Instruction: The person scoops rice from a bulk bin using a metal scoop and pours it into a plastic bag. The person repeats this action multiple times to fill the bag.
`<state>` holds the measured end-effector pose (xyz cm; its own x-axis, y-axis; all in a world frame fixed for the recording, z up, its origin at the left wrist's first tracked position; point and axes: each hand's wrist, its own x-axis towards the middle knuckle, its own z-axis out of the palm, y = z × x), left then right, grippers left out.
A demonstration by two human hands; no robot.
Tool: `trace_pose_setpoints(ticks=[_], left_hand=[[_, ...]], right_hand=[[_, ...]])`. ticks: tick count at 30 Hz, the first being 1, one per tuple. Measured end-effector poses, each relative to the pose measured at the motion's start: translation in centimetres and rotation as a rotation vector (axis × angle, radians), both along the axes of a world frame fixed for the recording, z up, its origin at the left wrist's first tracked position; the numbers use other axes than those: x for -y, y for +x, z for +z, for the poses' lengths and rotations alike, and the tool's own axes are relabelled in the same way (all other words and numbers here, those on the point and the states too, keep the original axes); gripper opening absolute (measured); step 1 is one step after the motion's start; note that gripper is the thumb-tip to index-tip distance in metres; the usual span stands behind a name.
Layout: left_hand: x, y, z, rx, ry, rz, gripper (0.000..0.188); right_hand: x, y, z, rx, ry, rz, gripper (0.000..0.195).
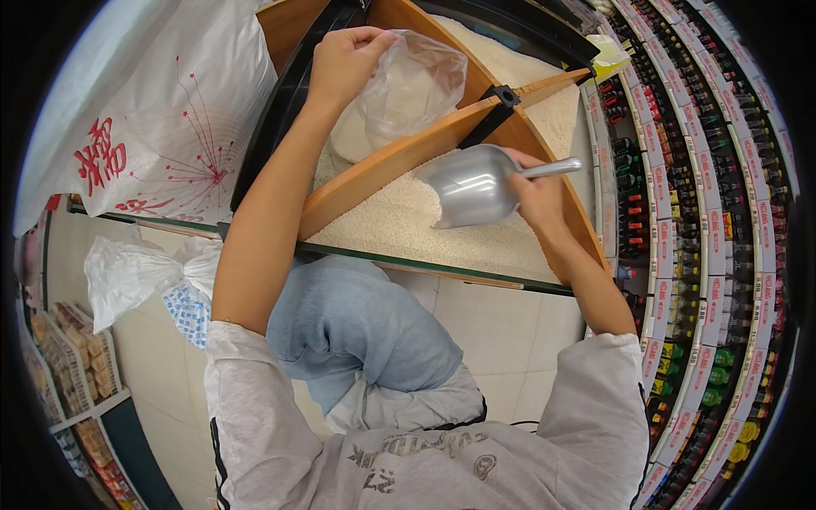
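My left hand (347,60) pinches the rim of a clear plastic bag (414,83) that stands open over the left bin compartment. Pale grain, which looks like rice, lies in the bag. My right hand (539,191) holds a metal scoop (478,188) by its handle side, with its mouth towards the left. The scoop is low over the pale rice-like grain (376,220) in the near compartment; its front edge meets the grain. A wooden divider (395,156) runs between the bag and the scoop. Whether the scoop holds grain is hidden.
A large white printed sack (185,115) stands at the left, with a knotted white plastic bag (153,268) below it. A black post (491,115) joins the wooden dividers. Shelves of bottles (682,255) curve along the right. Packaged goods (89,357) fill racks at the lower left.
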<state>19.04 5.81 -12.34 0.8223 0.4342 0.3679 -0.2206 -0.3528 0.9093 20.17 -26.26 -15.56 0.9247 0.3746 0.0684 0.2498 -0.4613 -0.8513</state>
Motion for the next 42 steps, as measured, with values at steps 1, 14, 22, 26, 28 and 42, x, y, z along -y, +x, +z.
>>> trace_pose_setpoints(ticks=[1,14,22,26,28,42], left_hand=[[-0.2,0.0,-0.1,-0.004,0.007,0.004,0.024],[-0.8,0.1,-0.3,-0.013,0.003,0.026,0.025],[-0.7,0.0,-0.2,-0.023,0.015,0.052,0.026],[-0.7,0.0,0.1,-0.030,0.006,0.042,0.026],[-0.7,-0.1,0.0,-0.023,0.004,0.045,0.024],[-0.5,-0.4,0.5,0.000,0.000,0.048,0.024]], right_hand=[[-0.9,-0.6,0.3,-0.093,-0.036,0.008,0.037],[0.6,1.6,-2.8,-0.454,0.162,-0.128,0.036],[1.0,1.9,-1.7,-0.542,0.305,-0.145,0.021],[1.0,2.6,-2.2,-0.587,0.445,-0.165,0.022],[0.9,2.2,-1.0,-0.597,0.435,-0.148,0.021],[1.9,2.8,7.5,-0.477,0.441,-0.188,0.021]])
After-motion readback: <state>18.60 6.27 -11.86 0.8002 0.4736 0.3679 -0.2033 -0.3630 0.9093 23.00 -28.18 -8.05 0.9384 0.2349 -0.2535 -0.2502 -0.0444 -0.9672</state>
